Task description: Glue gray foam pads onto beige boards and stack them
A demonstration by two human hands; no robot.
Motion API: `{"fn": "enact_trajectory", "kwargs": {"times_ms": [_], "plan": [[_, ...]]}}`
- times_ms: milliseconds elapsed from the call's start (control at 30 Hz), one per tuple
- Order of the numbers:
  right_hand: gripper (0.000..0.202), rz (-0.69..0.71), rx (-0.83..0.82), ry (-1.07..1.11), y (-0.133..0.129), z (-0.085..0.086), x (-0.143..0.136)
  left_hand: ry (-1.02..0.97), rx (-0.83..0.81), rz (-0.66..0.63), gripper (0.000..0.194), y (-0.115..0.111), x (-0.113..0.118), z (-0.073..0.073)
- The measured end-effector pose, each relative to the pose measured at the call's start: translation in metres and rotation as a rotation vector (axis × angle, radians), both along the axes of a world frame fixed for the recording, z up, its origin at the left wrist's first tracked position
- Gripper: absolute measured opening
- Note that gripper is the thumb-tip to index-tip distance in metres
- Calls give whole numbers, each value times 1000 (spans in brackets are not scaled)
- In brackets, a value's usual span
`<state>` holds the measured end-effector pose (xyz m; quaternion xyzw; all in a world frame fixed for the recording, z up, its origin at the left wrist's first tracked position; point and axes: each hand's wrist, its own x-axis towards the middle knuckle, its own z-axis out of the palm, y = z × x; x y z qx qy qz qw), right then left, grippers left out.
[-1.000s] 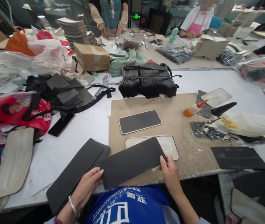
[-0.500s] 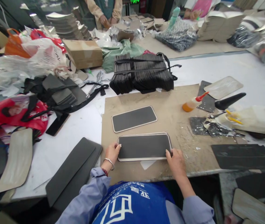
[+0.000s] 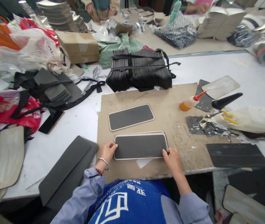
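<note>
A dark grey rectangular panel with a pale border [image 3: 139, 146] lies on the brown board before me, and edges of similar pieces show just beneath its far side. My left hand [image 3: 107, 152] pinches its left end, thumb on top. At the right end, my right hand [image 3: 171, 157] grips the near corner between thumb and bent fingers. Just beyond lies a second dark panel with a pale border [image 3: 131, 117], set at a slant and touched by neither hand. A small white paper piece [image 3: 143, 162] pokes out under the near edge.
A strapped bundle of black pieces [image 3: 141, 69] stands behind the brown board [image 3: 176, 96]. To the right are a glue bottle with a red tip [image 3: 188, 104] and a black-handled tool [image 3: 226, 101]. Dark sheets [image 3: 67, 168] and a phone [image 3: 51, 122] lie left. Co-workers' hands show at the back.
The whole scene has shifted slightly left as my head turned. Both hands keep their hold on the panel's ends, and edges of the pieces beneath show at its far right corner.
</note>
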<state>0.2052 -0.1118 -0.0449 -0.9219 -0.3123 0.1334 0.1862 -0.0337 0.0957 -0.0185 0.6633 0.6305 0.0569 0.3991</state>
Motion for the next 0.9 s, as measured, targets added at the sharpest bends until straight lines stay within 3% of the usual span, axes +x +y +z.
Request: {"fn": "enact_trajectory", "kwargs": {"times_ms": [233,533,900], "plan": [[27,-30,-6,68,3,5,6,0,-12,0,15,1,0,1],[33,-24,-65,66,2,-6,19,-22,-26,47,12,1,2,5],[34,-22,-96,59,4,-3,16,-28,-56,31,9,1,-1,8]]}}
